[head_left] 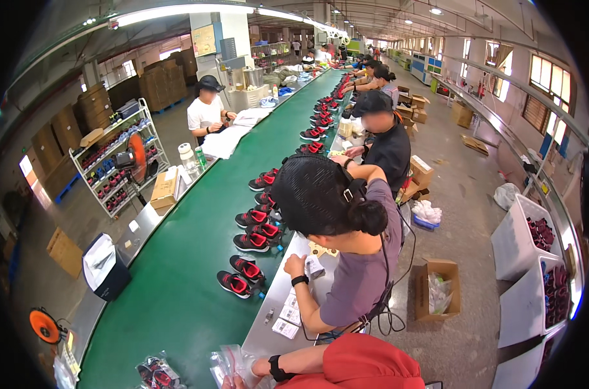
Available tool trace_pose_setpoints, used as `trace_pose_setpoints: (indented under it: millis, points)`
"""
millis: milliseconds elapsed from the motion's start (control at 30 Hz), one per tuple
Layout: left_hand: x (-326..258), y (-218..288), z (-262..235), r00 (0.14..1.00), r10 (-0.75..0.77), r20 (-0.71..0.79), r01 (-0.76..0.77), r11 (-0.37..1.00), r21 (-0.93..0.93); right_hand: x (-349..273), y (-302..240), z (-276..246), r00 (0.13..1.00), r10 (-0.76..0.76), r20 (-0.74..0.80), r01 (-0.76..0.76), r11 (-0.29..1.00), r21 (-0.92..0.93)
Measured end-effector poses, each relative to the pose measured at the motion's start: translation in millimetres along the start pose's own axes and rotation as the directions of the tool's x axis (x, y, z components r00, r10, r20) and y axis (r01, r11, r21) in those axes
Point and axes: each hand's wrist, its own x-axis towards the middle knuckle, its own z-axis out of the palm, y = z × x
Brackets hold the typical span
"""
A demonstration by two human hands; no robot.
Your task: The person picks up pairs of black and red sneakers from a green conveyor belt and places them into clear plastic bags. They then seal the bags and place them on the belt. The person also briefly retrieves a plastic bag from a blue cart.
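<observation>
My right hand [259,371], below a red sleeve and a black wristband, reaches in at the lower edge. Its fingers are closed on a clear plastic bag [233,363] over the edge of the metal side table. Of my left hand [232,383], only a few fingers show at the lower edge, pinching the same bag from below; the rest is cut off. Left of the bag, a pair of dark shoes with red inside lies in a clear bag [158,373] on the green conveyor belt [178,292]. Farther up the belt stands an unwrapped pair of black and red shoes [241,275].
A co-worker in a purple shirt [366,272] bends over the metal side table [259,334], near white label cards [287,324]. More shoe pairs and people line the belt beyond. A dark bin [106,269] stands at left; a cardboard box [437,292] sits on the floor.
</observation>
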Motion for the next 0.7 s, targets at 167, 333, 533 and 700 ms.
trace_pose_setpoints:
  millis: [167,333,533,700]
  points:
    - [-3.7,2.0,-2.9,1.0,-0.002,0.013,0.002,1.0,0.023,-9.0,-6.2,2.7,1.0,-0.002,-0.001,0.002,1.0,-0.016]
    - [0.1,-24.0,-1.5,0.995,0.093,-0.017,-0.093,0.996,0.016,-10.5,-8.8,6.4,1.0,-0.006,0.004,0.007,1.0,-0.02]
    - [10.8,-5.5,-21.6,0.98,0.171,-0.098,-0.171,0.985,0.005,-2.5,-14.2,6.9,1.0,-0.025,0.007,0.026,0.999,-0.046]
    - [34.2,11.8,-47.3,0.9,0.237,-0.366,-0.275,0.96,-0.056,25.2,0.6,38.1,0.999,-0.035,-0.041,0.031,0.995,-0.099]
